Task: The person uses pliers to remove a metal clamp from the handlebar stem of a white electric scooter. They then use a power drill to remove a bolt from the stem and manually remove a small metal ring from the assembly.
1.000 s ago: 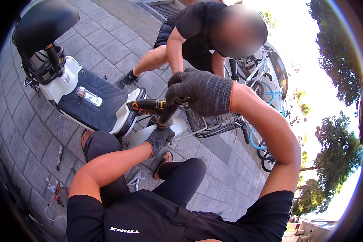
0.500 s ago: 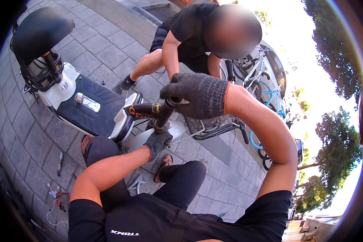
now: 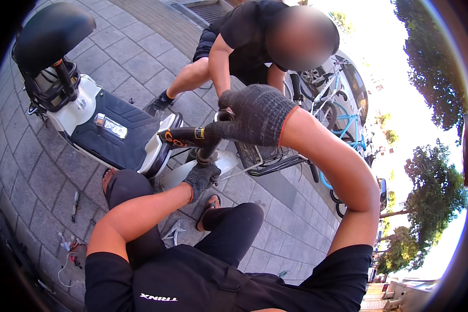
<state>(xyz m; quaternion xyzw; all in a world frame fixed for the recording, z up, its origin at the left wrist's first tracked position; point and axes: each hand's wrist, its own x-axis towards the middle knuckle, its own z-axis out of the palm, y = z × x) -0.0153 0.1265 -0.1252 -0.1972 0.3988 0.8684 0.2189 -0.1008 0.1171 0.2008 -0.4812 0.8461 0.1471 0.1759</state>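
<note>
My right hand [image 3: 249,117], in a dark knit glove with an orange cuff, is curled around the top of the black head tube [image 3: 210,140] of a scooter frame. Below it my left hand [image 3: 202,179], gloved too, grips the lower end of that tube, just above a white mudguard [image 3: 174,177]. A thin rod sticks out beside my left hand. The frame joins a white scooter body with a black deck [image 3: 135,125], carrying a clear light unit [image 3: 111,126] and a raised black seat [image 3: 54,36]. A person [image 3: 239,36] in black bends opposite, one hand partly hidden behind my right glove.
Several bicycles [image 3: 338,104] stand behind a wire basket [image 3: 252,156] on the right. Grey paving [image 3: 52,171] holds a tool [image 3: 76,207], loose wires [image 3: 73,247] and a silver part [image 3: 174,231] near my legs. A metal grate [image 3: 203,11] lies at the back, trees [image 3: 426,192] far right.
My right glove has shifted a little up and turned slightly over the tube top. My left hand keeps its grip low on the tube. The view has moved slightly.
</note>
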